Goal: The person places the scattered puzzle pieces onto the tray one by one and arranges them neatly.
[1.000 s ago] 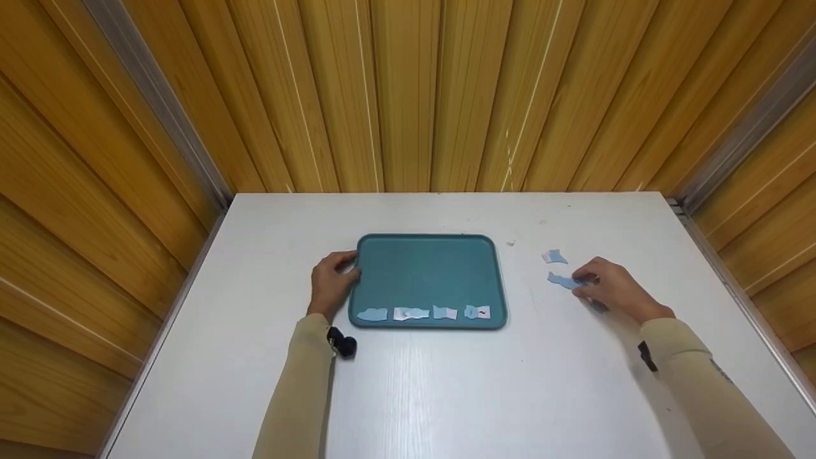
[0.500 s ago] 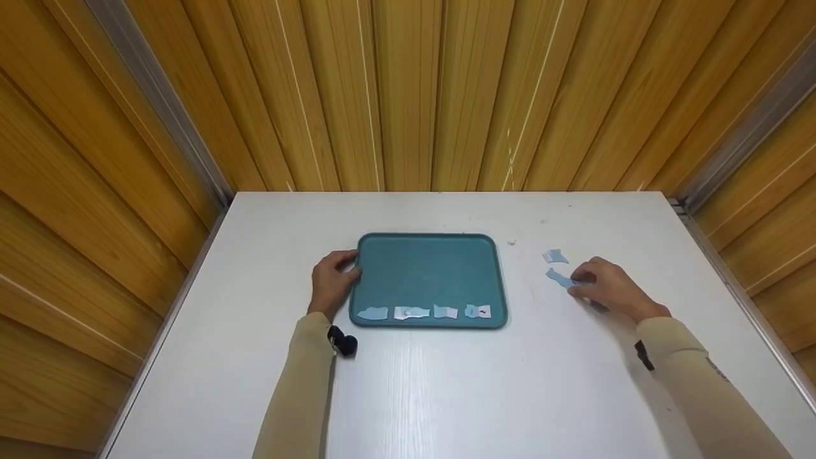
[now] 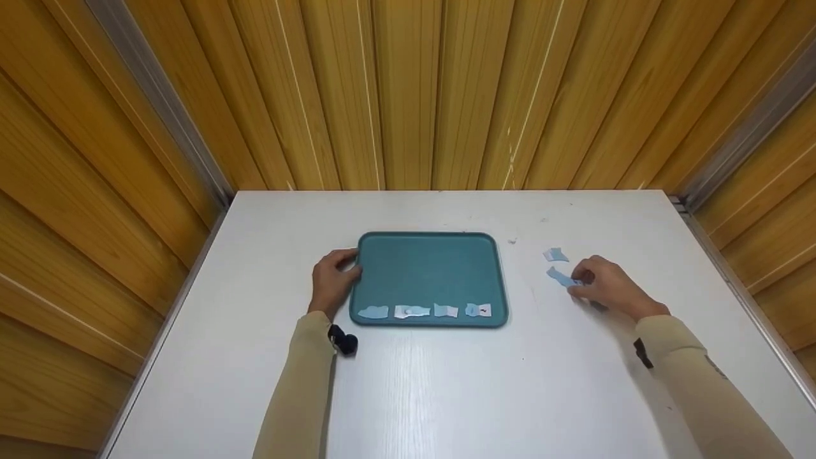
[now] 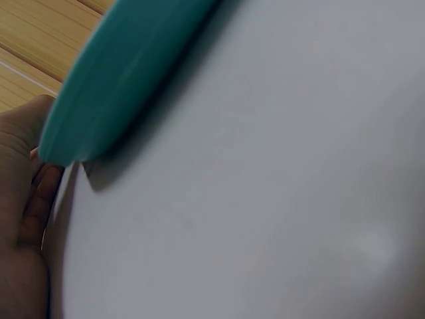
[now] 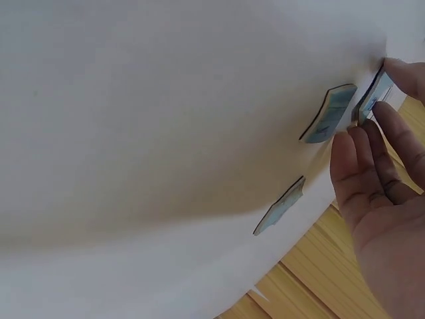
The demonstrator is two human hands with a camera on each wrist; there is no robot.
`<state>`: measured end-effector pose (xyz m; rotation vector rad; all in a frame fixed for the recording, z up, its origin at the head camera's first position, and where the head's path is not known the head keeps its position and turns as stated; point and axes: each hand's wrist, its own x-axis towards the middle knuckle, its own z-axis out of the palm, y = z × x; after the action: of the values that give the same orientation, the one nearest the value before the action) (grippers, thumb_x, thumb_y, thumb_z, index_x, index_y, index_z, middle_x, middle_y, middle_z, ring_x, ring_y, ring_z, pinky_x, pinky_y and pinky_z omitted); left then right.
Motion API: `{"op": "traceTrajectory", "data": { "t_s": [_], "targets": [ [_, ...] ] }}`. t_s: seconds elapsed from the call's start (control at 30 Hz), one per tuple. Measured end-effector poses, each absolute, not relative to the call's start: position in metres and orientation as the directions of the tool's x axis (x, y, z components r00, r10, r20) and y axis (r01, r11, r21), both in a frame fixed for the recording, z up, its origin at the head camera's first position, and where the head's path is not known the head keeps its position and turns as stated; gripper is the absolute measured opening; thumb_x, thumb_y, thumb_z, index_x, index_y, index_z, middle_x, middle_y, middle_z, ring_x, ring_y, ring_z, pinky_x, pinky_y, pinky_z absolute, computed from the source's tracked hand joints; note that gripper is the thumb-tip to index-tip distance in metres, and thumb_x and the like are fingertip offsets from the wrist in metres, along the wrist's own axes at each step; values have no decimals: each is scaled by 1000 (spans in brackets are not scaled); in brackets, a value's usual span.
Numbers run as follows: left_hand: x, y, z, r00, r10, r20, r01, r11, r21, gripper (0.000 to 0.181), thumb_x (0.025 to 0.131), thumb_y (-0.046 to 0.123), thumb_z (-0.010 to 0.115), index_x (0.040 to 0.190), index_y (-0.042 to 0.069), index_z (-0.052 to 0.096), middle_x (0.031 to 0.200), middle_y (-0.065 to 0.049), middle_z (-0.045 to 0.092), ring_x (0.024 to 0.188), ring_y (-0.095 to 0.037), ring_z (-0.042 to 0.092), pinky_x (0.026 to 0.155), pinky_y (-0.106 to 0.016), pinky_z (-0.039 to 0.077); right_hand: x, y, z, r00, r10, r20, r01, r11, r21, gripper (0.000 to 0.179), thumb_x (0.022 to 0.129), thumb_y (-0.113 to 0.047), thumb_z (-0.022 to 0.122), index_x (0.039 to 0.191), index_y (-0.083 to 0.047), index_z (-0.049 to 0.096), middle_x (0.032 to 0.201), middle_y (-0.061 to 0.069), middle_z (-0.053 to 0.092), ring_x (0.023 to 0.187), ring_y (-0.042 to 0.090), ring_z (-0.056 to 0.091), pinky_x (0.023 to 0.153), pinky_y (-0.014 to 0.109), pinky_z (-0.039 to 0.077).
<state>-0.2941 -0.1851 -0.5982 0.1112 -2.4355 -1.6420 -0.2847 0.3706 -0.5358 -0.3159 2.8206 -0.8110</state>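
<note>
In the head view, my left hand (image 3: 333, 280) grips the left edge of a teal tray (image 3: 427, 271), thumb and fingertips at the rim. Several flat blue-and-white puzzle pieces (image 3: 445, 311) with wavy edges lie in a row along the tray's near side. To the right, my right hand (image 3: 612, 290) pinches a blue puzzle piece (image 5: 375, 93) between thumb and fingers, just over the table. Touching or close to it lies another blue piece (image 5: 329, 114); from above, the fingers partly cover this spot. A third loose piece (image 3: 556, 255) rests a little farther back.
All this stands on a white table (image 3: 440, 389). Wood-patterned panels (image 3: 408, 95) rise behind its far edge and on both sides. Tiny specks (image 3: 512, 241) dot the tabletop between the tray and the loose pieces. A dark band with a camera (image 3: 344, 343) sits on the left wrist.
My right hand has shifted very slightly left, and the blue strip at its fingertips has turned a little. The left hand and the tray stay where they were.
</note>
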Motion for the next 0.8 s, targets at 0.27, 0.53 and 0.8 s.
{"op": "traceTrajectory", "data": {
  "t_s": [0.27, 0.53, 0.8],
  "targets": [
    [-294, -185, -597, -975, -172, 141, 62, 395, 916, 37, 93, 5, 79, 129, 8, 75, 128, -4, 72, 125, -24, 62, 110, -39, 49, -281, 363, -529, -956, -278, -95, -181, 810, -558, 35, 95, -17, 81, 118, 4, 68, 115, 17, 63, 103, 33, 61, 87, 41, 55],
    [-294, -184, -596, -973, -174, 150, 64, 423, 904, 37, 93, 3, 79, 129, 8, 75, 127, -5, 72, 125, -24, 63, 110, -37, 50, -279, 349, -525, -948, -318, -4, -248, 746, -618, 27, 93, -11, 81, 114, 2, 71, 116, 16, 65, 109, 37, 66, 92, 42, 57],
    [-295, -183, -597, -972, -180, 153, 63, 427, 902, 36, 92, 3, 79, 128, 9, 76, 126, -3, 73, 124, -21, 63, 110, -36, 49, -280, 328, -523, -925, -374, 70, -332, 701, -632, 26, 91, -3, 80, 116, 4, 73, 115, 15, 64, 113, 42, 66, 101, 58, 55]
  ]
}}
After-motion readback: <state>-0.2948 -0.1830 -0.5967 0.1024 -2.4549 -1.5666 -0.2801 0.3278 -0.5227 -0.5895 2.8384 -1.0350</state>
